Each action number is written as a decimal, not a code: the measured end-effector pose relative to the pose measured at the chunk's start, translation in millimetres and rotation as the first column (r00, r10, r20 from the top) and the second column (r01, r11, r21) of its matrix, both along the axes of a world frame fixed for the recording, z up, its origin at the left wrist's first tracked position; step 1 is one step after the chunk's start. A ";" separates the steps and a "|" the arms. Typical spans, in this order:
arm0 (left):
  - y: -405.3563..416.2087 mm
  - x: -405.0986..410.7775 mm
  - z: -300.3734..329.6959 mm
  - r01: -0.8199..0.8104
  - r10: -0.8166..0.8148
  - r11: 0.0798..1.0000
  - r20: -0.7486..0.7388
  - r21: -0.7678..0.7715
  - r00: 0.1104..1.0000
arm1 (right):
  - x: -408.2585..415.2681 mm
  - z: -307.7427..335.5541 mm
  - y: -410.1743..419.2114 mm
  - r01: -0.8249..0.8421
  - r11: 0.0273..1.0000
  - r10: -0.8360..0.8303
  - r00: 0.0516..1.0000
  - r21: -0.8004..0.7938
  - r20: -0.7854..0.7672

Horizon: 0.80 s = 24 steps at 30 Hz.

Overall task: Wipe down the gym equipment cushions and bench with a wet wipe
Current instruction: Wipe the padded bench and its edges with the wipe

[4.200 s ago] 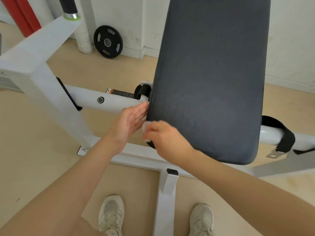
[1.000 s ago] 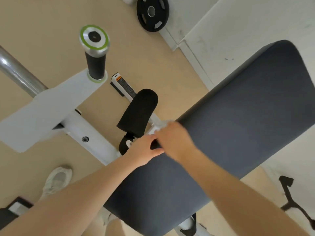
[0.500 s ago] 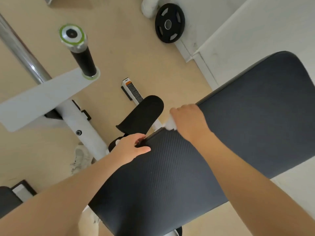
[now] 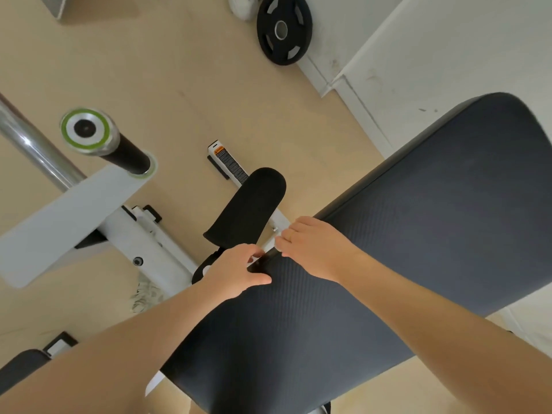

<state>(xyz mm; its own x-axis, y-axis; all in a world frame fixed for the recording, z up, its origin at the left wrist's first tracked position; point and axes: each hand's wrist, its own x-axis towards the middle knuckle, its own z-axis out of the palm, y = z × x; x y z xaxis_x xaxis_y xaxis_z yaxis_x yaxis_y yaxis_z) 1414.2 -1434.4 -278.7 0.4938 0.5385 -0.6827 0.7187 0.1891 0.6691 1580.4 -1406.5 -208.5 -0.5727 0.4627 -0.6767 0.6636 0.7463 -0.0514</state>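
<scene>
Wet wipe [image 4: 270, 244] shows only as a white scrap under our right hand [image 4: 316, 249], at the long edge of the dark bench cushion [image 4: 403, 249]. Right fingers curl over that edge and bunch the wipe against it, likely so the side seam gets cleaned, not just the top. Left hand [image 4: 236, 271] sits just beside the right, thumb lying on the padded surface and fingers wrapped over the same edge; we judge it steadies the cushion against the wiping push. It holds no wipe that we can see. Just beyond both hands a black foam roller pad [image 4: 249, 204] stands on the white frame [image 4: 143, 234]. Farther out, a weight plate [image 4: 283, 29] leans at the wall.
</scene>
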 end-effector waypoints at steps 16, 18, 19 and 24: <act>50.5 74.3 49.7 0.020 -0.056 0.983 0.191 0.185 0.980 | 54.0 31.4 30.9 0.220 0.967 -0.226 0.973 0.127 0.041; 53.1 75.3 49.4 0.053 -0.086 0.982 0.176 0.182 0.981 | 75.5 40.9 48.6 0.185 0.964 -0.198 0.979 0.190 0.054; 55.4 78.3 51.1 0.065 -0.098 0.980 0.174 0.186 0.980 | 90.0 47.2 58.1 0.199 0.944 -0.219 0.975 0.264 0.046; 82.2 120.8 75.7 0.089 -0.159 0.944 0.201 0.317 0.967 | 155.2 89.7 91.0 0.426 0.687 -0.441 0.888 0.589 -0.129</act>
<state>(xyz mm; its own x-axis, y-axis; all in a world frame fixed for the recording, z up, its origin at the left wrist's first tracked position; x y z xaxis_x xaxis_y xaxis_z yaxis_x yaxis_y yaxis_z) 1535.0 -1352.1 -202.9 0.6893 0.6272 -0.3626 0.5507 -0.1285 0.8247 1735.6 -1315.5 -118.8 -0.1953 0.9614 -0.1939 0.9165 0.2493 0.3129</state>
